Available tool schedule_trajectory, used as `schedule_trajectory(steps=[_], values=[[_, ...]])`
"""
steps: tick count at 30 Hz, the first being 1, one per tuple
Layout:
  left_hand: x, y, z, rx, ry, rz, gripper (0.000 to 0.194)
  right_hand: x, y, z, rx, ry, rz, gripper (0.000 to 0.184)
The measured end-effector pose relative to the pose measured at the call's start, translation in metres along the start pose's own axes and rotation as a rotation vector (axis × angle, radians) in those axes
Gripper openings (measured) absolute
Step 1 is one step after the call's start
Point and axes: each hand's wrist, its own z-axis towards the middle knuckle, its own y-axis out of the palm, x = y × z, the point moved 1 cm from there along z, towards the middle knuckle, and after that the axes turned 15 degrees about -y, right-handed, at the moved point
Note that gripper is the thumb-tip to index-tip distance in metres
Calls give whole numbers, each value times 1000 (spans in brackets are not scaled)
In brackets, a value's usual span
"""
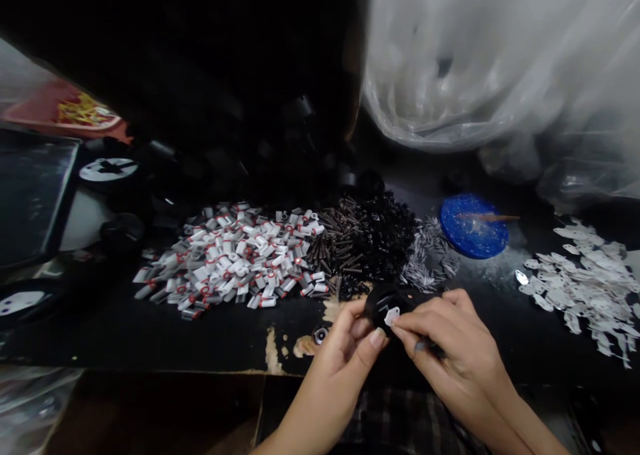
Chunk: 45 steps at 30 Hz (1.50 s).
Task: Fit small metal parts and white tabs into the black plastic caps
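Note:
My left hand (345,351) is closed around a round black part (375,304), its thumb along the near edge. At the part's inner face sits a small flat white plate (392,316), pinched between the thumb and forefinger of my right hand (453,341). A dark slim object (429,345) also shows under the curled fingers of that hand; its kind I cannot make out. Just left of my left hand, a small ring-shaped piece (320,335) lies on the black table (215,345).
Piled across the table are white-and-grey sleeves with red rings (240,258), metal springs (343,235), small black parts (385,235), grey pins (427,255) and white plates (593,275). A stick (487,217) lies over a blue lid (457,238). Clear plastic bags (450,61) stand behind.

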Motion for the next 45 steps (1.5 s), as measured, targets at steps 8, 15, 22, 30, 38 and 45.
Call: schedule_trajectory(steps=[8, 15, 22, 30, 38, 45], values=[[7, 0, -3, 30, -1, 94, 27, -4, -3, 2, 4, -6, -44, 18], [11, 4, -1, 23, 67, 125, 20, -7, 0, 5, -1, -8, -64, 16], [10, 10, 2, -42, 31, -120, 18, -14, -7, -1, 31, -66, -135, 17], [13, 8, 2, -20, 49, -78, 16, -13, -3, 0, -24, -16, -151, 18], [11, 7, 3, 1, 51, -26, 14, -12, 0, 2, -46, -35, -168, 13], [7, 6, 8, 144, 119, -16, 17, -17, 9, 2, 17, -30, -176, 12]])
